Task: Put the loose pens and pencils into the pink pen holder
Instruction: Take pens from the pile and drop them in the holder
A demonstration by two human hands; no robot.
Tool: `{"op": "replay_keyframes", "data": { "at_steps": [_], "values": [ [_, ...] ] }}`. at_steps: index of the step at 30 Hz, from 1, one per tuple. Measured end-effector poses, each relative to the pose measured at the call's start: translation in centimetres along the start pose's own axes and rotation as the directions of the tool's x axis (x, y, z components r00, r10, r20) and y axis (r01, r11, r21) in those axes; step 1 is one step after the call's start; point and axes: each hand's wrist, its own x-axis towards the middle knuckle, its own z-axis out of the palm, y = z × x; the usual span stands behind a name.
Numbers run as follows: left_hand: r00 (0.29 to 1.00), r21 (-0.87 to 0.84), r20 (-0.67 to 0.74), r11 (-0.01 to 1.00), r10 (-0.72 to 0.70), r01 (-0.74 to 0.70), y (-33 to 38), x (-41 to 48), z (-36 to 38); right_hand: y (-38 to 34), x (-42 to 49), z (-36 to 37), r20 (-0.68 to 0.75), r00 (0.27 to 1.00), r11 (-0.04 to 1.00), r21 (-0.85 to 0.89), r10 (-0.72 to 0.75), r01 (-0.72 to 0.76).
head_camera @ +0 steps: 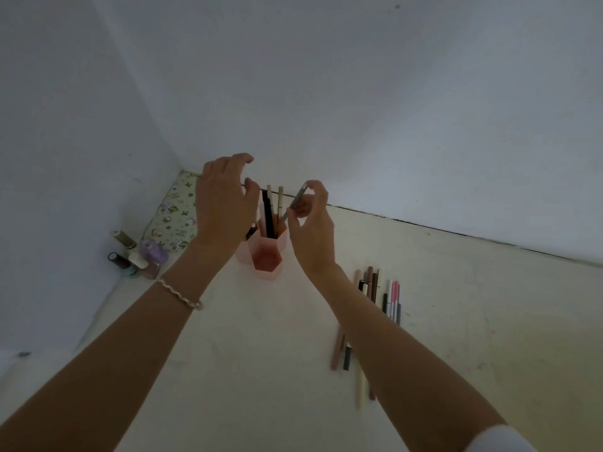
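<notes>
The pink pen holder (267, 257), made of hexagonal tubes, stands on the cream table near the back wall. Several pens and pencils stick up from its back tube. My right hand (311, 228) pinches a grey pen (294, 203), tilted, with its lower tip over the holder's right rim. My left hand (223, 203) hovers over the holder's left side, fingers apart and curled, holding nothing. Loose pens and pencils (388, 296) lie in a bunch to the right of the holder. Another group of loose pens (346, 353) lies nearer me, partly hidden by my right forearm.
A floral pencil case (173, 216) lies in the back left corner by the walls. Small bottles (130, 256) and a purple-topped item stand in front of it. The table (489, 321) stretches on to the right.
</notes>
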Motion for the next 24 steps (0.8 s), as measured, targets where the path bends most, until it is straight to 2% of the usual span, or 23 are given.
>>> {"op": "replay_keyframes", "data": {
  "at_steps": [2,4,6,8,10,12,13,15,24],
  "values": [
    [1.000,-0.048,0.004,0.999,0.016,-0.015,1.1,-0.4,-0.6,0.5,-0.8,0.6,0.090,0.993,0.984,-0.155,-0.077,0.091],
    [0.999,-0.092,0.008,0.995,0.031,-0.030,2.4,-1.4,-0.5,1.3,-1.3,0.3,0.116,0.981,0.948,-0.261,-0.154,0.180],
    [0.999,-0.131,0.048,0.991,0.022,-0.015,4.0,-2.9,0.5,1.6,-1.3,-1.0,0.039,0.990,0.958,-0.250,-0.132,0.138],
    [0.978,-0.123,0.209,0.991,-0.025,0.051,5.5,-5.1,2.3,1.9,-0.9,-2.9,-0.065,0.995,0.972,-0.229,-0.071,0.054],
    [0.872,-0.053,0.484,0.991,-0.079,0.119,6.6,-8.0,5.0,2.3,-0.5,-5.1,-0.137,0.990,0.974,-0.226,-0.016,-0.015],
    [0.701,0.058,0.697,0.987,-0.149,0.151,7.4,-11.1,7.6,2.7,-0.5,-7.3,-0.164,0.986,0.974,-0.213,0.038,-0.073],
    [0.640,0.111,0.747,0.983,-0.181,0.147,7.8,-12.5,8.7,2.9,-0.6,-8.4,-0.161,0.984,0.972,-0.209,0.075,-0.108],
    [0.588,0.178,0.774,0.972,-0.234,0.153,8.1,-14.8,10.4,3.5,-0.9,-9.9,-0.146,0.980,0.966,-0.200,0.137,-0.165],
    [0.667,0.216,0.713,0.973,-0.217,0.085,9.4,-17.0,12.2,5.2,-3.7,-12.3,-0.127,0.966,0.945,-0.212,0.226,-0.249]
  ]
}}
